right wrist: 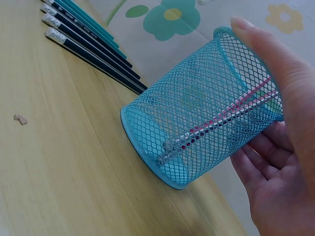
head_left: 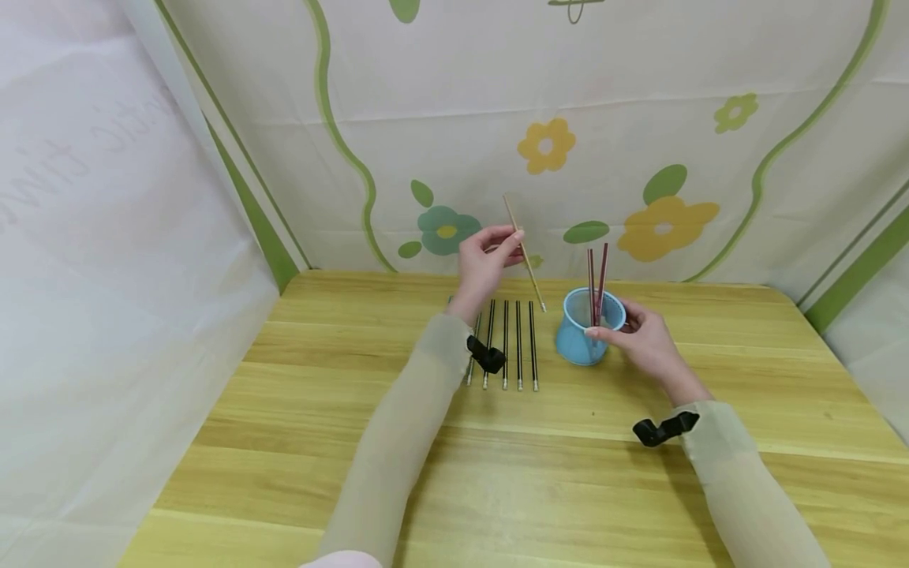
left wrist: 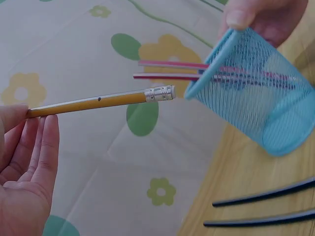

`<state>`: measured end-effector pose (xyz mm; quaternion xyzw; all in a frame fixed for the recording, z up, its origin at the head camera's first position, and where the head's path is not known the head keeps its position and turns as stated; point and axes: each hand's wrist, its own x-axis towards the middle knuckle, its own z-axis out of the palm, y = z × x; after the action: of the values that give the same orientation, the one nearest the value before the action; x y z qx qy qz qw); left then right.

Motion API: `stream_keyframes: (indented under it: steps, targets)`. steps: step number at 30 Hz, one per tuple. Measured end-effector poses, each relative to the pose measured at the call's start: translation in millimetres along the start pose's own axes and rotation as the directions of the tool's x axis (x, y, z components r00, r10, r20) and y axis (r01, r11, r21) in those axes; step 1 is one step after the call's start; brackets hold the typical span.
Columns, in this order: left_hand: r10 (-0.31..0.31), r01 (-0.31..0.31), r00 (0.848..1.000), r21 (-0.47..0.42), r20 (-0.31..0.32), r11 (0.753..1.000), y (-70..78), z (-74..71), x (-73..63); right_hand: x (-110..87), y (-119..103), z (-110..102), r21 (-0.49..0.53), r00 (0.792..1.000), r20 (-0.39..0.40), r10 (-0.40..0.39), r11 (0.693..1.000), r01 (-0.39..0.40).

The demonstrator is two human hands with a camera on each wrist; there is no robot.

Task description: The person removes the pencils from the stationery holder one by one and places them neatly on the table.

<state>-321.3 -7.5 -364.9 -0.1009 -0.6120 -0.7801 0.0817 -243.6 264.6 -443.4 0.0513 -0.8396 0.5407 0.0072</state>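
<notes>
My left hand [head_left: 488, 259] pinches a yellow pencil [head_left: 531, 270] between thumb and fingertips. The pencil slants, its metal-banded eraser end [left wrist: 160, 93] lower and toward the cup, but apart from it. With thumb and fingers at the rim, my right hand [head_left: 648, 344] grips a light blue mesh pencil cup [head_left: 577, 345]. Two red pencils [left wrist: 172, 64] lean inside the cup, their eraser ends at its bottom, seen through the mesh in the right wrist view. Left of the cup, black pencils [head_left: 519, 347] lie in a row, with teal pencils [right wrist: 93, 22] beside them, partly behind my left forearm.
All of this is on a wood-grain table [head_left: 568, 481]. A pale cloth with printed flowers [head_left: 440, 118] hangs along the back edge, and white cloth [head_left: 106, 276] hangs at the left. A small brown crumb [right wrist: 20, 119] lies on the tabletop.
</notes>
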Motion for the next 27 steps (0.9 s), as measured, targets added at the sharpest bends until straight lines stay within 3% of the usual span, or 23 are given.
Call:
stream_keyframes:
  steps: [14, 27]
  targets:
    - [-0.034, 0.035, 0.999, 0.154, -0.007, 0.987, -1.4, -38.9, -8.2, -0.4, 1.7, -1.7, -0.022, 1.000, 0.006, 0.003, 1.000, -0.003]
    - [-0.073, 0.084, 0.995, 0.194, -0.064, 0.977, -2.2, -70.6, -23.7, 0.1, 2.1, -0.7, -0.020, 1.000, 0.007, -0.009, 1.000, 0.009]
